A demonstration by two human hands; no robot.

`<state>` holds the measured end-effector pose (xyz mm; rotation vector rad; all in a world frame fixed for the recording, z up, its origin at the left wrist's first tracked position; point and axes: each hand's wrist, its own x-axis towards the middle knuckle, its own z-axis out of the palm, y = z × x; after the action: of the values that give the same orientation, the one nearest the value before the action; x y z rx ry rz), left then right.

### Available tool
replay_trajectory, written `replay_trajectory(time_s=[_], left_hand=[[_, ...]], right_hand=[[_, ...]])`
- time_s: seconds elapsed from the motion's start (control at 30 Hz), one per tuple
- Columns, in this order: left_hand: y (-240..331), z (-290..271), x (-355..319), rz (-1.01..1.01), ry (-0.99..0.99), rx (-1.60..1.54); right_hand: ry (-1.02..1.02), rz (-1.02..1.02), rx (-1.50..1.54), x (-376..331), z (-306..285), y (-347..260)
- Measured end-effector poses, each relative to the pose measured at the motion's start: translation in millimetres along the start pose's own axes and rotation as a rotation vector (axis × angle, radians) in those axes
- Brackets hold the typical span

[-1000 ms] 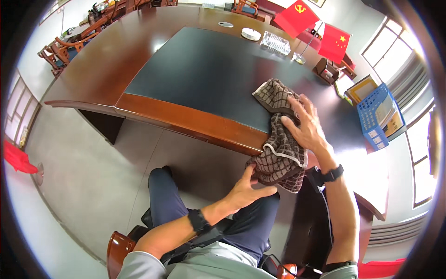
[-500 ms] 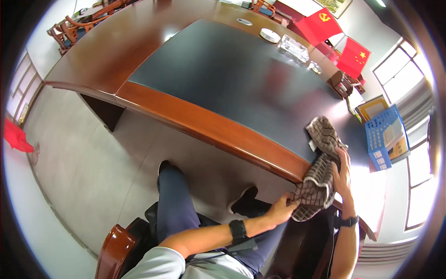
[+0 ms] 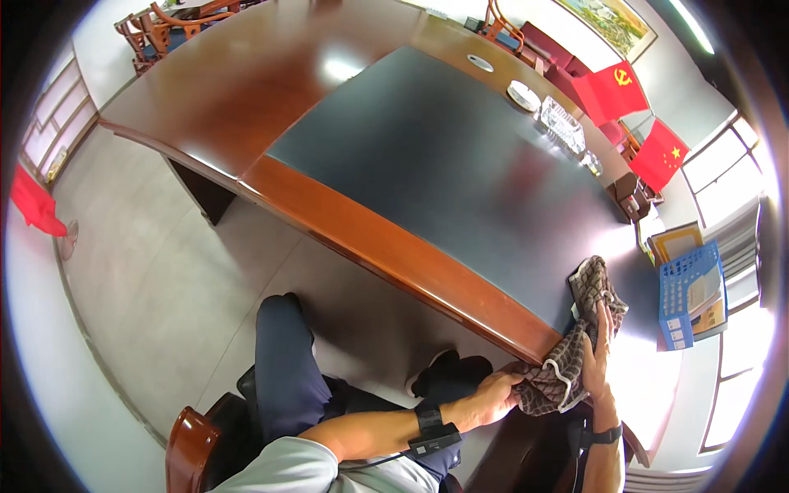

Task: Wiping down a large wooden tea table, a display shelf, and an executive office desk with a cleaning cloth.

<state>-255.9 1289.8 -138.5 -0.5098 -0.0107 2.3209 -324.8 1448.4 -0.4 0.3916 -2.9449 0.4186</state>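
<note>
A brown checked cloth [image 3: 559,370] with a pale edging lies bunched over the near right corner of the desk [image 3: 460,304]. Part of it hangs past the edge, and its far end rests crumpled on the dark desktop. At its lower left my left hand [image 3: 497,396] is closed, pinching the cloth's edge between thumb and fingers. My right hand [image 3: 597,366] is on the cloth's right side, fingers long and thumb against the fabric, with folds between them. Its fingertips are partly lost among those folds.
Right of the cloth stands a blue file holder [image 3: 678,287] with papers. Farther back are two small red flags [image 3: 612,89], a glass ashtray [image 3: 561,127] and a round white dish [image 3: 523,95]. A wooden chair arm [image 3: 191,440] is at lower left.
The view has shifted, so the desk sits farther right and lower. Both hands stay on the cloth; its far end looks more crumpled, and my right fingers reach farther along it.
</note>
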Motion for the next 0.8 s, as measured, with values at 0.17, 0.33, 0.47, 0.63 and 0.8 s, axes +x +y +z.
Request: replay_trajectory(time_s=[0.17, 0.33, 0.47, 0.63, 0.8], left_hand=[[24.7, -7.4, -11.2, 0.131, -0.105, -0.019], [81.1, -3.6, -49.7, 0.253, -0.059, -0.066], [123.3, -34.6, -64.4, 0.413, -0.163, -0.046], [180.9, -18.0, -125.0, 0.590, -0.147, -0.091], [227.9, -29.7, -160.4, 0.876, -0.121, -0.119]], right_hand=[[-0.023, 0.010, -0.048, 14.7, 10.8, -28.4], [-0.013, -0.055, -0.005, 41.9, 34.7, -93.8], [-0.030, -0.151, 0.011, 70.7, 54.1, -156.1], [-0.019, -0.225, 0.009, 103.2, 75.2, -221.3], [-0.036, -0.305, 0.005, 129.8, 104.0, -293.3]])
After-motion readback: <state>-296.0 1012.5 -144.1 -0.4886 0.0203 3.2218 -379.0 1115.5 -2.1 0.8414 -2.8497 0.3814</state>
